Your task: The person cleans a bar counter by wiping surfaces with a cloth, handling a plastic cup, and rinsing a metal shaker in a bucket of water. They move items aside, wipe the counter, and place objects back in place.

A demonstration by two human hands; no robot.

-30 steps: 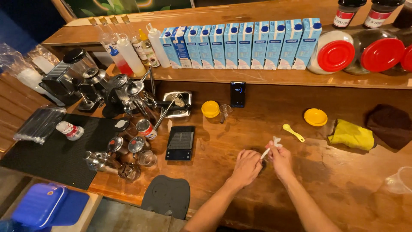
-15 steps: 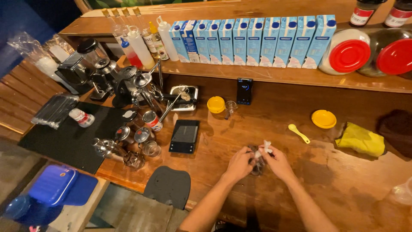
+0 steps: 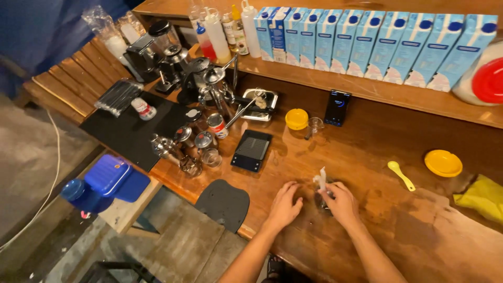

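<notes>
My right hand (image 3: 341, 202) pinches a small white packet (image 3: 320, 180) that sticks up above its fingers, over a small dark, glassy object (image 3: 320, 202) on the wooden counter (image 3: 367, 157). My left hand (image 3: 285, 204) lies beside it on the counter, fingers curled against that object's left side; what it grips is hidden. The two hands are nearly touching. A black digital scale (image 3: 251, 150) lies just beyond my left hand.
A yellow spoon (image 3: 401, 174), yellow lid (image 3: 443, 163) and yellow cloth (image 3: 484, 196) lie to the right. A phone (image 3: 337, 107) leans under the shelf of blue cartons (image 3: 367, 44). Metal cups and coffee gear (image 3: 201, 99) crowd the left. A black pad (image 3: 226, 202) overhangs the front edge.
The view has shifted rightward and closer. My hands have stayed together at the counter's front, with the white packet still raised in my right hand.
</notes>
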